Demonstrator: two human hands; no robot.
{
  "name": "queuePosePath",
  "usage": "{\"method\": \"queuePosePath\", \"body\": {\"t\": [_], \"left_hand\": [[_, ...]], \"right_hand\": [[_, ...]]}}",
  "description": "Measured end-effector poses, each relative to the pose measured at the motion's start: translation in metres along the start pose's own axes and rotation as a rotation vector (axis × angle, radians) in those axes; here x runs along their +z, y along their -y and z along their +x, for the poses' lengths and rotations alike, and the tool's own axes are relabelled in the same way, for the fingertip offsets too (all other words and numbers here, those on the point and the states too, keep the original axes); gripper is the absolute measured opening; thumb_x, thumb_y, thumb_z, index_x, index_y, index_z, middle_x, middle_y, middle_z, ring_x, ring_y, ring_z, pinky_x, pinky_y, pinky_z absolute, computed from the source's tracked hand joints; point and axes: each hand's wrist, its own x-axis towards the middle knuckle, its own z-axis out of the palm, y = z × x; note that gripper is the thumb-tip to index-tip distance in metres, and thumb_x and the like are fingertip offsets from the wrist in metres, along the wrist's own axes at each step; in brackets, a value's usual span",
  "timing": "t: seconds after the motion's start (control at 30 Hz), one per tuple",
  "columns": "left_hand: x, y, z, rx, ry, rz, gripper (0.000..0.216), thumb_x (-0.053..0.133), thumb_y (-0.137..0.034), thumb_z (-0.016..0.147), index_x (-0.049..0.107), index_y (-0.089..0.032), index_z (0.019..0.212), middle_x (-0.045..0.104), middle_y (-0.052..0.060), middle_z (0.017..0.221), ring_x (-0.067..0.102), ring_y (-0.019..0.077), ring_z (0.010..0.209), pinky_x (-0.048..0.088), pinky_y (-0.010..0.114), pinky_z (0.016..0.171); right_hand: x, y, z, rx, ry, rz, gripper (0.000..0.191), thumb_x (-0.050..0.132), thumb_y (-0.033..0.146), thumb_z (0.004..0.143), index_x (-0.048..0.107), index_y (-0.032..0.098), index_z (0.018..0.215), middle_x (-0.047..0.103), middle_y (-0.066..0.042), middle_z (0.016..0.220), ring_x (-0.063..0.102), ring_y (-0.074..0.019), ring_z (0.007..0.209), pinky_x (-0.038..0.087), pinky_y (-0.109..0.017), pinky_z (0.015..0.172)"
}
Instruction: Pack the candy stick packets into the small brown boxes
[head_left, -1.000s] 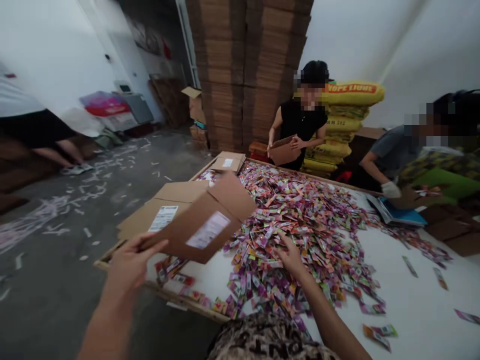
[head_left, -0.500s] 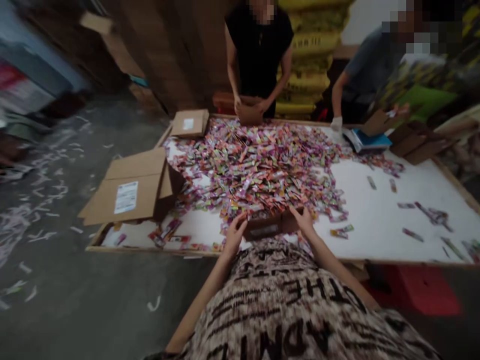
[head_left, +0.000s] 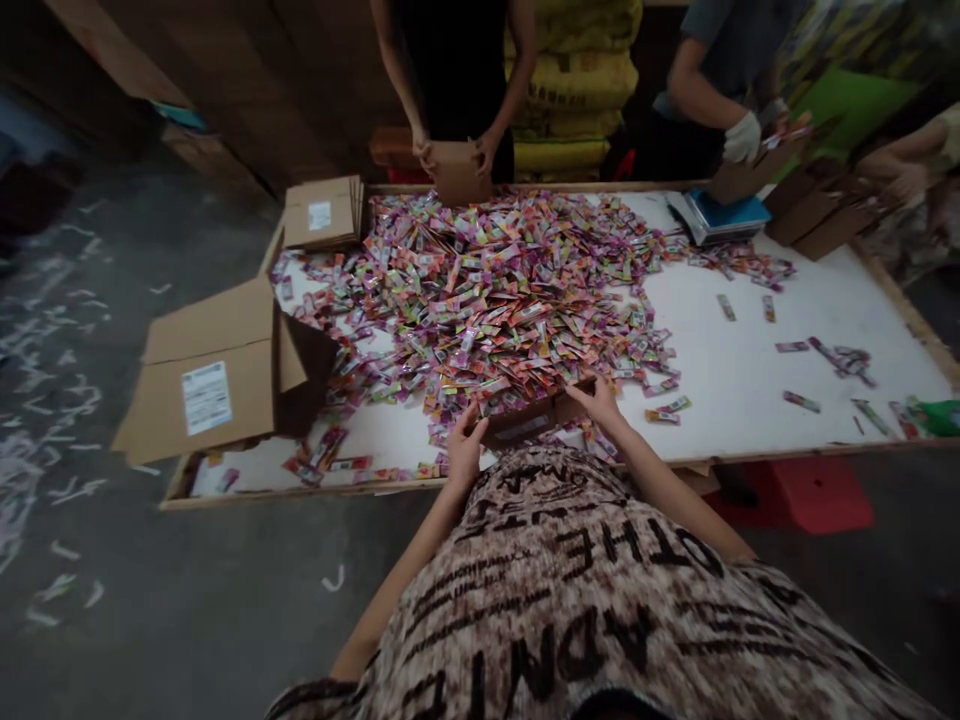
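A brown cardboard box (head_left: 517,425) stands at the near edge of the table, close against my body. My left hand (head_left: 466,448) grips its left end, and my right hand (head_left: 598,402) has hold of its right end. Just beyond the box spreads a wide heap of small colourful sachets (head_left: 517,310), mostly pink, purple and orange. The inside of the box is largely hidden from this angle. A few sachets lie close around both hands.
Flattened cardboard boxes (head_left: 217,370) with a label overhang the table's left edge; a smaller stack (head_left: 324,210) lies behind. Across, a person holds a cardboard box (head_left: 459,172). At right, a gloved hand (head_left: 742,138) is above a blue-topped scale (head_left: 726,215). A red stool (head_left: 825,495) stands below.
My view has tipped downward. Both hands remain on the box. The person opposite has tilted their box up, and the gloved co-worker's hand has moved from the table to a box.
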Motion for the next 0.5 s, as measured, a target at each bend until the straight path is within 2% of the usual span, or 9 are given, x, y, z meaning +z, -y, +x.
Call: {"method": "queuePosePath", "body": {"t": [0.07, 0.2, 0.23, 0.3, 0.33, 0.4, 0.47, 0.5], "left_hand": [[-0.004, 0.0, 0.0, -0.004, 0.047, -0.002, 0.064, 0.076, -0.039, 0.077, 0.063, -0.02, 0.137, 0.065, 0.013, 0.138, 0.057, 0.0294, 0.133, 0.04, 0.047, 0.116], [-0.006, -0.005, -0.004, 0.072, 0.183, 0.06, 0.073, 0.076, -0.043, 0.078, 0.055, -0.023, 0.145, 0.055, 0.011, 0.151, 0.046, 0.0297, 0.144, 0.032, 0.046, 0.123], [-0.006, -0.007, -0.006, 0.098, 0.188, 0.08, 0.075, 0.076, -0.045, 0.079, 0.053, -0.023, 0.147, 0.052, 0.01, 0.154, 0.043, 0.0295, 0.146, 0.03, 0.045, 0.124], [-0.004, -0.009, -0.007, 0.15, 0.234, 0.14, 0.078, 0.074, -0.048, 0.081, 0.049, -0.024, 0.15, 0.048, 0.01, 0.157, 0.038, 0.0291, 0.15, 0.027, 0.045, 0.125], [-0.002, -0.01, -0.006, 0.178, 0.302, 0.178, 0.079, 0.073, -0.051, 0.081, 0.048, -0.024, 0.151, 0.046, 0.01, 0.158, 0.036, 0.029, 0.151, 0.025, 0.044, 0.126], [0.004, -0.01, -0.003, 0.235, 0.52, 0.259, 0.08, 0.072, -0.055, 0.082, 0.048, -0.025, 0.151, 0.041, 0.011, 0.161, 0.033, 0.0291, 0.152, 0.024, 0.044, 0.126], [0.013, -0.01, 0.003, 0.296, 0.72, 0.34, 0.079, 0.07, -0.059, 0.084, 0.047, -0.025, 0.152, 0.03, 0.012, 0.167, 0.027, 0.0301, 0.155, 0.023, 0.045, 0.126], [0.017, -0.01, 0.006, 0.332, 0.773, 0.382, 0.079, 0.068, -0.059, 0.085, 0.045, -0.025, 0.153, 0.022, 0.013, 0.169, 0.022, 0.0309, 0.156, 0.022, 0.046, 0.125]], "right_hand": [[-0.005, 0.004, -0.002, -0.027, 0.114, 0.026, 0.075, 0.08, 0.058, 0.061, 0.061, 0.018, 0.122, 0.066, -0.011, 0.122, 0.059, -0.0288, 0.116, 0.045, -0.045, 0.105], [-0.017, 0.005, -0.003, -0.076, 0.454, 0.081, 0.064, 0.079, 0.05, 0.069, 0.063, 0.021, 0.123, 0.069, -0.006, 0.12, 0.062, -0.0249, 0.112, 0.047, -0.042, 0.103], [-0.019, 0.002, -0.002, -0.07, 0.468, 0.066, 0.062, 0.079, 0.049, 0.069, 0.063, 0.02, 0.121, 0.069, -0.006, 0.117, 0.063, -0.0243, 0.11, 0.049, -0.041, 0.101], [-0.019, -0.008, 0.0, -0.006, 0.355, -0.03, 0.06, 0.083, 0.049, 0.065, 0.063, 0.017, 0.112, 0.069, -0.007, 0.109, 0.064, -0.0249, 0.104, 0.051, -0.041, 0.095], [-0.018, -0.015, 0.001, 0.037, 0.274, -0.1, 0.061, 0.085, 0.048, 0.061, 0.061, 0.016, 0.108, 0.069, -0.008, 0.105, 0.064, -0.0259, 0.101, 0.052, -0.042, 0.093], [-0.014, -0.027, 0.001, 0.093, 0.155, -0.241, 0.072, 0.092, 0.044, 0.05, 0.058, 0.014, 0.107, 0.067, -0.011, 0.104, 0.063, -0.0289, 0.101, 0.052, -0.044, 0.091], [-0.01, -0.037, -0.002, 0.107, 0.121, -0.347, 0.087, 0.097, 0.037, 0.041, 0.056, 0.012, 0.113, 0.066, -0.014, 0.109, 0.063, -0.0322, 0.105, 0.052, -0.046, 0.092], [-0.009, -0.039, -0.003, 0.103, 0.128, -0.381, 0.092, 0.098, 0.034, 0.037, 0.055, 0.012, 0.116, 0.066, -0.014, 0.11, 0.063, -0.0334, 0.106, 0.052, -0.047, 0.093]]}}
